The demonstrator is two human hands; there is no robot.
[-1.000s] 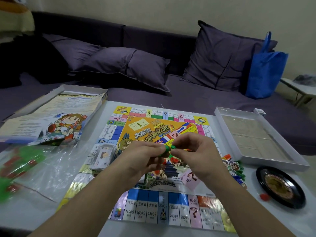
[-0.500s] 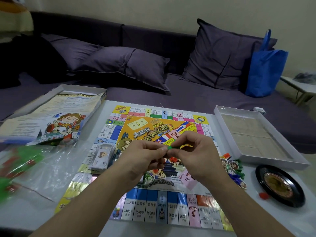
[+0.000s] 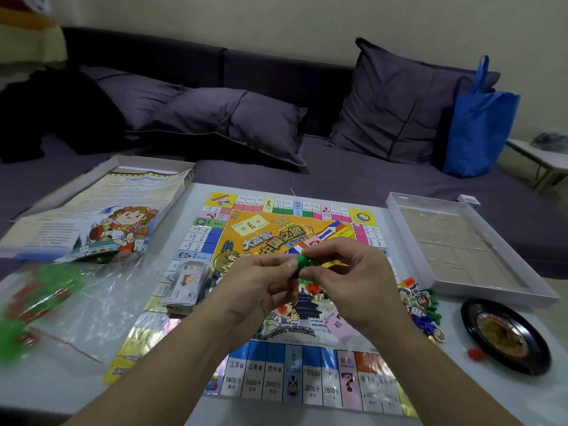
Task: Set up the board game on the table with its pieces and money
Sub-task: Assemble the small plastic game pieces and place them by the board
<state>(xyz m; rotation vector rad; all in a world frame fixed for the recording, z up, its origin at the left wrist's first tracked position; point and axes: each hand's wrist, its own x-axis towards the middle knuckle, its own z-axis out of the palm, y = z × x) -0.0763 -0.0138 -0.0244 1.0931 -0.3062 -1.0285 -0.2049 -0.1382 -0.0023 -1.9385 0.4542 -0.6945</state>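
The colourful game board (image 3: 276, 376) lies flat on the white table. Above its middle, my left hand (image 3: 261, 281) and my right hand (image 3: 347, 278) meet and pinch a small green plastic piece (image 3: 304, 261) between their fingertips. A stack of paper money (image 3: 184, 282) rests on the board's left side. Several character tokens and coloured pieces (image 3: 421, 305) lie by the board's right edge. A few red and green bits (image 3: 312, 287) sit on the board under my hands, partly hidden.
A clear plastic bag with green and red pieces (image 3: 40, 290) lies at the left. The box lid with a rules sheet (image 3: 101, 210) is at back left, a white box tray (image 3: 461, 241) at right, a black roulette spinner (image 3: 504, 333) and a red piece (image 3: 475, 354) beside it.
My hands stay together over the board's middle and have worked the green piece between the fingertips; more of it shows now. Nothing else on the table has moved.
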